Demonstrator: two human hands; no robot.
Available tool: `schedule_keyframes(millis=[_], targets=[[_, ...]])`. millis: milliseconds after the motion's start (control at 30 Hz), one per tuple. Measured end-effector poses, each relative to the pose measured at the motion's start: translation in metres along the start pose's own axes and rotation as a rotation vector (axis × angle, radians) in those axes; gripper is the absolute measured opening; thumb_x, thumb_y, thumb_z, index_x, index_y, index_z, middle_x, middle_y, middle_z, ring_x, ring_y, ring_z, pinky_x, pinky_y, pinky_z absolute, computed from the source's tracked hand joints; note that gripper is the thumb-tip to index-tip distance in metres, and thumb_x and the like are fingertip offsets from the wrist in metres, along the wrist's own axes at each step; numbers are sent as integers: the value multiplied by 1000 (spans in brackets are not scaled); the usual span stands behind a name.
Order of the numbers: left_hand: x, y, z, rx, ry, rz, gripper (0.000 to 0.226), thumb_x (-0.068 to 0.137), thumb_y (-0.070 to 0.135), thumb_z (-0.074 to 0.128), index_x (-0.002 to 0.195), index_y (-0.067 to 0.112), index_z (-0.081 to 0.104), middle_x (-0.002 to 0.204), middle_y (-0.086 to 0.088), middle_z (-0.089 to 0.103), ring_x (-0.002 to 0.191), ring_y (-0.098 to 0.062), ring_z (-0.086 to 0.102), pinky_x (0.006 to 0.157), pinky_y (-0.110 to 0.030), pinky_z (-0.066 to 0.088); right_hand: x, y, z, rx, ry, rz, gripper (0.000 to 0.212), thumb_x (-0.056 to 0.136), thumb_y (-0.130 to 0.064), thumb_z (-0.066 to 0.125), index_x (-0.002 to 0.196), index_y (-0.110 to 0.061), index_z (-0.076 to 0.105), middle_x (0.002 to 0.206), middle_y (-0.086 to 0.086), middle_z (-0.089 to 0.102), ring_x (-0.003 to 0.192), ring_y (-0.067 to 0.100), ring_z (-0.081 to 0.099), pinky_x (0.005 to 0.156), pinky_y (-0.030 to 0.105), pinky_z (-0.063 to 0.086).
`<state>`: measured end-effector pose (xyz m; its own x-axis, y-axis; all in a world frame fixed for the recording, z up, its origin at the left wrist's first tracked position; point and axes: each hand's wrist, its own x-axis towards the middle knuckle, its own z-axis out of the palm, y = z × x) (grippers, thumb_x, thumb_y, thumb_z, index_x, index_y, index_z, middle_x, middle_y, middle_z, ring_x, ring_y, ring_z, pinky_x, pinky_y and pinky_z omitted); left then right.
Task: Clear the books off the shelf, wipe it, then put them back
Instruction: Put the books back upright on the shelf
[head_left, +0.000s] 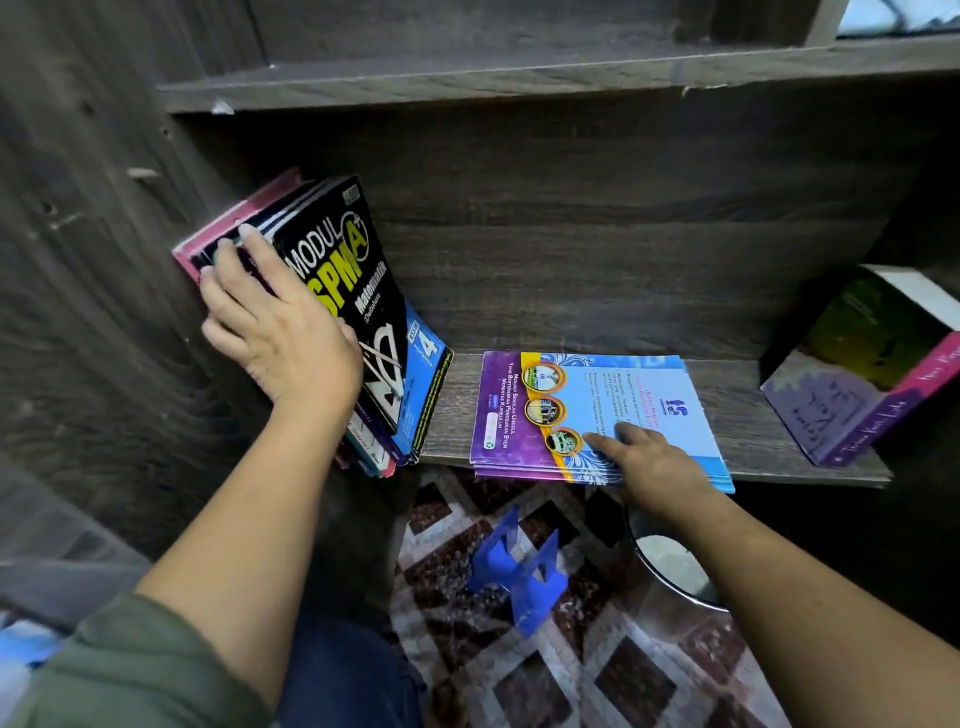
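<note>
Head view of a dark wood-grain shelf (727, 384) with books on it. At the left end, a leaning stack of books (332, 291), fronted by a black "Modul SPM" workbook, tilts against the left side panel (93, 234). The left hand (275, 327) lies over the stack's near edge, fingers spread and bent round the pink and dark spines, palm against the black cover. In the middle, a flat pile of purple-and-blue booklets (597, 410) rests on the shelf board, its near edge overhanging the lip. The right hand (649, 462) presses on this pile with fingers straight and apart, gripping nothing. At the right end, a thick book with a pink spine (852, 384) stands tilted, well apart from both hands. Below, on the patterned floor (597, 675), lie two blue bookends (519, 577) and a round metal bowl (675, 571).

Whether the books are leaving or returning cannot be told; the bookends on the floor fit either.

Technique, as judged: keep the left hand braced on the leaning stack so that it neither fans open nor slides along the board. To lift the flat pile, slip the thumb under its overhanging edge and pinch all the booklets together, since glossy covers are likely to shear apart. Move one load at a time, keeping clear of the bowl beneath.
</note>
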<state>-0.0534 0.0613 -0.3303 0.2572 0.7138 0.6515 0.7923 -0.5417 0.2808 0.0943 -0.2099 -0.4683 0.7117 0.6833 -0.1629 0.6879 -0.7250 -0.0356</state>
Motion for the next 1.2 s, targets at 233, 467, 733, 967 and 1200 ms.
schedule_keyframes(millis=[233,467,733,967,1200], targets=[[-7,4,-6,-46,4,5,99,75,25,75,151,9,13,154,-14,21,141,-39,19,107,-55,23,1,-2,0,21,-37,28,70,96,-29,55,152,-39,15,154,6,24,141,28,26,109,37,34],[-76,51,23,-78,-428,722,78,87,43,58,150,15,22,142,-7,39,130,-26,36,105,-42,29,-2,-5,-26,31,76,1,52,96,-21,44,147,-30,34,147,2,44,129,24,47,100,33,40],[-119,82,58,4,-565,960,35,98,17,48,132,18,44,123,-3,56,108,-25,58,82,-37,49,-3,-4,-32,-16,310,-49,34,97,-31,45,130,-29,51,128,-3,60,120,21,53,99,34,33],[-130,79,53,-20,-599,865,32,94,8,47,124,17,42,118,-4,55,104,-26,59,73,-36,48,-12,24,-44,-120,278,290,35,97,-21,41,127,-33,55,129,-2,57,118,28,47,97,41,37],[-117,85,40,-159,-503,756,38,89,23,61,123,12,46,111,-9,55,89,-33,64,69,-41,51,1,-14,-73,-64,1091,-137,32,82,-14,51,107,-12,71,128,17,60,112,37,56,92,42,47]])
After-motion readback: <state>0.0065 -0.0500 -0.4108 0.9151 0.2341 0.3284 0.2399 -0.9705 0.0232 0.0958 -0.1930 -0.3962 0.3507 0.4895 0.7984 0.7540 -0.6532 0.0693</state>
